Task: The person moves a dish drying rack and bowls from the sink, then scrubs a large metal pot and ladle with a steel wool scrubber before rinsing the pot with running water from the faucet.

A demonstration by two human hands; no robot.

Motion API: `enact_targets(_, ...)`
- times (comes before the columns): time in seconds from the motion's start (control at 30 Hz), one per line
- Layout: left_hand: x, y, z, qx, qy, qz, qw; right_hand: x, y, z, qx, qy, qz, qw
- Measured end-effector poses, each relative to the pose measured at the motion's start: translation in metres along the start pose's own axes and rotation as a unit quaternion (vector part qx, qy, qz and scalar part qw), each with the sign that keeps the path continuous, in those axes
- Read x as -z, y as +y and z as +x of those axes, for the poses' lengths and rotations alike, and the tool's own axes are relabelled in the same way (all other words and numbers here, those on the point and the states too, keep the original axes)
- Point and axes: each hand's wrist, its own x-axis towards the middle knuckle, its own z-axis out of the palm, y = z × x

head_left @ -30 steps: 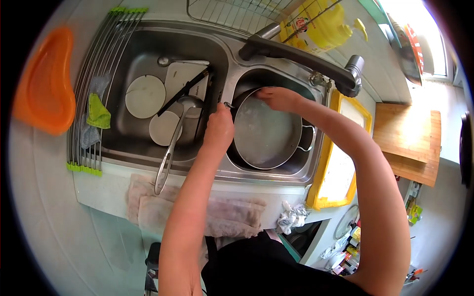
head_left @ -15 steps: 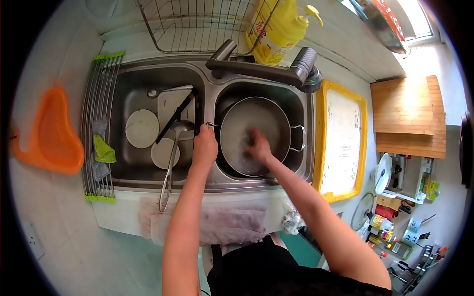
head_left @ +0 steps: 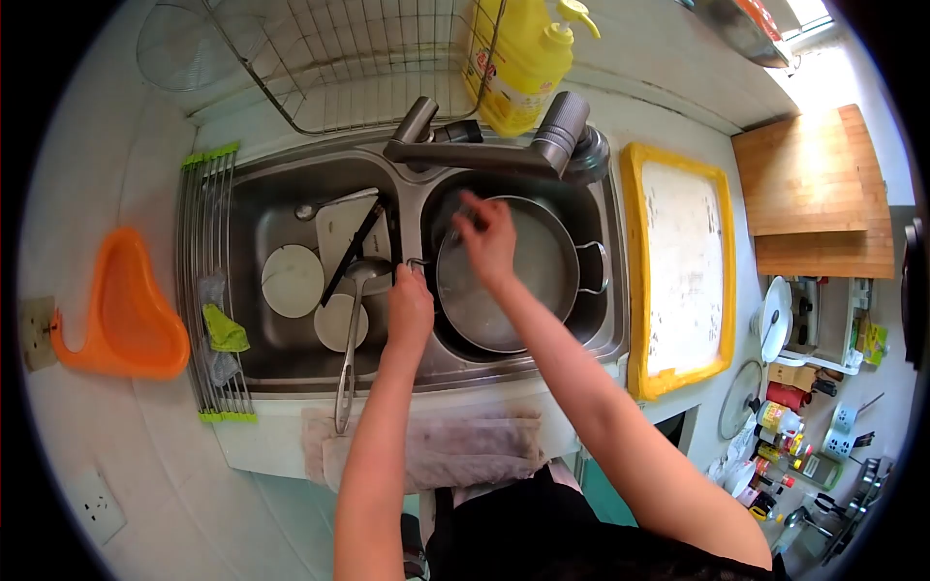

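Observation:
A wide steel pot (head_left: pixel 538 281) with cloudy grey water or residue inside stands in the right sink basin. My left hand (head_left: pixel 411 308) is closed around the pot's left loop handle (head_left: pixel 417 262). Over the upper left rim of the pot is my right hand (head_left: pixel 487 244), its fingers bent and a little blurred. Something greyish seems to be between them, too smeared to name. The pot's right handle (head_left: pixel 597 268) is free. Beside my left wrist, a steel ladle (head_left: pixel 353 339) leans across the front edge of the left basin.
The left basin holds white dishes (head_left: pixel 293 281), a white board (head_left: pixel 339 228) and a black-handled utensil (head_left: pixel 354 254). A grey faucet (head_left: pixel 475 155) spans the back. Around the sink are a yellow soap bottle (head_left: pixel 523 73), a yellow-rimmed tray (head_left: pixel 683 271), a roll-up rack (head_left: pixel 201 290) and a towel (head_left: pixel 436 450).
My right hand has moved from inside the pot up and left to its rim. The left hand keeps hold of the handle. The camera view has shifted slightly.

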Motion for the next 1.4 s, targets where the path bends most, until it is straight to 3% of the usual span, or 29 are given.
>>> enact_targets(0.1, 0.000, 0.002, 0.000, 0.001, -0.009, -0.017, 1.000, 0.014, 0.041, 0.029, -0.053, 0.187, -0.065, 0.979)
enact_targets(0.17, 0.002, 0.002, 0.001, 0.004, -0.014, -0.036, 0.999, 0.034, 0.075, 0.029, -0.119, 0.274, 0.000, 0.954)
enact_targets(0.23, -0.001, -0.001, 0.001, 0.005, -0.005, -0.012, 1.000, 0.051, 0.078, 0.004, -0.128, 0.273, -0.015, 0.953)
enact_targets(0.3, 0.000, 0.002, 0.000, 0.007, -0.004, -0.026, 1.000, 0.055, 0.078, -0.025, 0.038, 0.170, -0.184, 0.967)
enact_targets(0.37, -0.001, 0.002, 0.000, 0.011, -0.002, -0.037, 0.999, 0.041, 0.110, -0.044, -0.071, -0.046, -0.225, 0.971)
enact_targets(0.4, -0.002, 0.000, 0.000, 0.011, -0.003, -0.037, 0.999, 0.042, 0.107, -0.039, -0.071, -0.049, -0.226, 0.970)
enact_targets(0.43, -0.001, -0.001, 0.000, 0.012, -0.003, -0.035, 0.999, 0.045, 0.097, -0.026, 0.004, -0.164, -0.289, 0.943)
enact_targets(0.47, 0.000, -0.001, 0.000, 0.018, -0.004, -0.035, 0.999, 0.049, 0.085, -0.011, 0.080, -0.279, -0.344, 0.893)
enact_targets(0.5, 0.001, 0.000, 0.001, 0.019, -0.003, -0.026, 0.999, 0.053, 0.079, 0.006, 0.222, -0.314, -0.419, 0.822)
enact_targets(0.53, 0.000, 0.002, 0.000, 0.020, -0.005, -0.018, 1.000, 0.064, 0.062, 0.024, 0.398, -0.308, -0.484, 0.716)
enact_targets(0.6, 0.002, 0.006, -0.001, 0.034, -0.017, -0.031, 0.999, 0.084, 0.034, 0.065, 0.546, -0.365, -0.545, 0.522)
enact_targets(0.63, 0.003, 0.006, 0.000, 0.038, -0.020, -0.039, 0.998, 0.095, 0.028, 0.082, 0.590, -0.406, -0.502, 0.485)
enact_targets(0.73, 0.004, 0.002, 0.000, 0.037, -0.018, -0.035, 0.999, 0.129, 0.049, 0.068, 0.563, -0.416, -0.500, 0.510)
enact_targets(0.8, 0.004, 0.002, -0.001, 0.033, -0.017, -0.046, 0.998, 0.154, 0.049, 0.024, 0.412, -0.384, -0.571, 0.597)
enact_targets(0.83, 0.004, 0.002, -0.002, 0.032, -0.020, -0.041, 0.998, 0.156, 0.049, 0.001, 0.318, -0.440, -0.609, 0.579)
enact_targets(0.87, 0.005, 0.002, -0.001, 0.029, -0.021, -0.037, 0.999, 0.157, 0.057, -0.023, 0.267, -0.433, -0.594, 0.623)
enact_targets(0.9, 0.005, 0.002, -0.001, 0.029, -0.019, -0.038, 0.999, 0.154, 0.063, -0.040, 0.226, -0.505, -0.600, 0.577)
enact_targets(0.93, 0.004, 0.002, -0.002, 0.035, -0.018, -0.032, 0.999, 0.145, 0.035, -0.055, 0.136, -0.524, -0.579, 0.610)
enact_targets(0.97, 0.004, 0.003, -0.001, 0.040, -0.015, -0.027, 0.999, 0.150, 0.047, -0.071, 0.104, -0.501, -0.470, 0.719)
enact_targets(1.03, 0.006, 0.006, 0.000, 0.044, -0.022, -0.026, 0.998, 0.157, 0.040, -0.059, 0.116, -0.494, -0.458, 0.730)
enact_targets(1.1, 0.008, 0.005, -0.001, 0.050, -0.031, -0.019, 0.998, 0.157, 0.052, -0.010, 0.283, -0.469, -0.579, 0.604)
enact_targets(1.17, 0.007, 0.007, -0.001, 0.046, -0.021, -0.006, 0.999, 0.128, 0.040, 0.028, 0.339, -0.475, -0.644, 0.495)
enact_targets(1.2, 0.006, 0.007, -0.001, 0.048, -0.022, -0.002, 0.999, 0.117, 0.051, 0.039, 0.339, -0.477, -0.641, 0.497)
enact_targets(1.27, 0.005, 0.006, -0.001, 0.044, -0.017, -0.020, 0.999, 0.099, 0.081, 0.043, 0.425, -0.386, -0.573, 0.584)
enact_targets(1.3, 0.006, 0.007, -0.001, 0.048, -0.018, -0.016, 0.999, 0.098, 0.092, 0.035, 0.425, -0.389, -0.569, 0.587)
enact_targets(1.37, 0.008, 0.010, -0.001, 0.064, -0.032, -0.037, 0.997, 0.106, 0.104, 0.010, 0.287, -0.399, -0.583, 0.647)
enact_targets(1.4, 0.008, 0.009, -0.001, 0.064, -0.033, -0.035, 0.997, 0.105, 0.100, -0.004, 0.158, -0.411, -0.559, 0.702)
